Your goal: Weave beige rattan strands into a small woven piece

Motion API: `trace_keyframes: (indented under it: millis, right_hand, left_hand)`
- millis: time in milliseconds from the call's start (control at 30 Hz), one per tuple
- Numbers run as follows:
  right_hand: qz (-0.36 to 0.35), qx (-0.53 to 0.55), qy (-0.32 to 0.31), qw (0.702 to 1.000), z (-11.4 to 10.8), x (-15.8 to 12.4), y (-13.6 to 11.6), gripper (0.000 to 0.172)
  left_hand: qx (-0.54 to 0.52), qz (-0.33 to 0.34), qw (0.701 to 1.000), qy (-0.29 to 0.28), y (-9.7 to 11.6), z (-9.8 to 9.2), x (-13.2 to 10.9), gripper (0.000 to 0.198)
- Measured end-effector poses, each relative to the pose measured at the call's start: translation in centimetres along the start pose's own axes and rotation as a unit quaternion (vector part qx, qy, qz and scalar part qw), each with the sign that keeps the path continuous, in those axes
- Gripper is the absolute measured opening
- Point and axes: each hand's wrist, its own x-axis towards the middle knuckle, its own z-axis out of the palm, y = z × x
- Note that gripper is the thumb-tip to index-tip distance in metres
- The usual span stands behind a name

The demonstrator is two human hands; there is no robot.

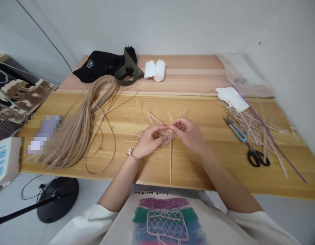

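Note:
Between my hands is a small piece of weaving (165, 143) made of pale flat strips, with loose strip ends fanning out behind it. My left hand (153, 137) curls around its left side, thumb and fingers pinched on it. From the right, my right hand (185, 132) pinches a strip at the top of the weaving, its fingertips touching those of my left hand. One long strip (170, 166) hangs down from the piece toward the table's front edge. The fingers partly hide the weave.
A large bundle of beige strips (78, 132) lies left. On the right are blue-handled tweezers (236, 129), black scissors (258, 158), loose cut strips (264, 136) and white tissue (232, 98). A black bag (103, 64) and tissue roll (159, 70) sit at the back.

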Motion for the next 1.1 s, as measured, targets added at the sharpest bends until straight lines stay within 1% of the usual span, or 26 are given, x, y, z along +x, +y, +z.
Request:
trace_keyframes:
  millis: [33,100,167,200,233,300,367,467,600,700,800,900,1033,1100]
  right_hand:
    - [0.001,0.005,-0.003,1.0,0.0,0.0,0.2,0.01]
    - [0.0,0.02,-0.008,1.0,-0.1,0.0,0.7,0.012]
    - [-0.003,0.039,-0.01,0.999,0.0,-0.1,1.0,0.014]
    - [-0.005,0.048,-0.01,0.999,0.0,-0.1,1.2,0.014]
    - [-0.007,0.056,-0.009,0.998,0.0,-0.1,1.2,0.015]
    - [-0.019,0.061,-0.007,0.998,0.1,-0.2,1.2,0.014]
    - [-0.036,0.058,-0.004,0.998,0.1,-0.4,1.2,0.012]
    - [-0.047,0.055,-0.006,0.997,0.0,-0.5,1.3,0.009]
    - [-0.037,0.069,-0.011,0.997,-0.1,-0.6,1.7,0.009]
    - [-0.026,0.094,-0.016,0.995,-0.1,-0.5,1.9,0.009]
    - [0.001,0.129,-0.031,0.991,-0.1,-0.4,1.8,0.011]
    - [0.024,0.174,-0.035,0.984,0.0,-0.3,1.8,0.015]
    - [0.036,0.21,-0.03,0.977,0.0,-0.2,1.8,0.017]
    - [0.04,0.217,-0.03,0.975,0.1,-0.2,1.9,0.016]
  left_hand:
    - [0.017,0.001,1.0,0.011,-0.3,-0.3,-0.2,0.03]
    - [0.069,-0.001,0.996,0.052,-0.5,-0.9,-0.6,0.029]
    - [0.114,0.003,0.989,0.091,-0.3,-1.2,-0.7,0.024]
    - [0.122,0.013,0.988,0.093,-0.1,-1.2,-0.6,0.021]
    - [0.122,0.029,0.989,0.082,0.3,-1.1,-0.5,0.018]
    - [0.114,0.063,0.991,0.026,1.0,-0.6,0.0,0.014]
    - [0.13,0.078,0.988,-0.022,1.5,0.0,0.5,0.012]
    - [0.132,0.071,0.987,-0.056,1.4,0.7,1.2,0.006]
    - [0.076,0.069,0.991,-0.083,0.4,0.9,1.5,0.007]
    - [0.06,0.073,0.992,-0.078,-0.2,1.0,1.4,0.011]
    - [0.042,0.07,0.995,-0.056,-0.6,1.3,1.2,0.012]
    - [0.027,0.043,0.998,-0.023,-0.6,1.6,1.0,0.012]
    - [0.029,-0.006,1.0,0.009,-0.4,1.8,0.8,0.013]
    - [0.031,-0.004,0.999,0.014,-0.4,1.8,0.7,0.011]
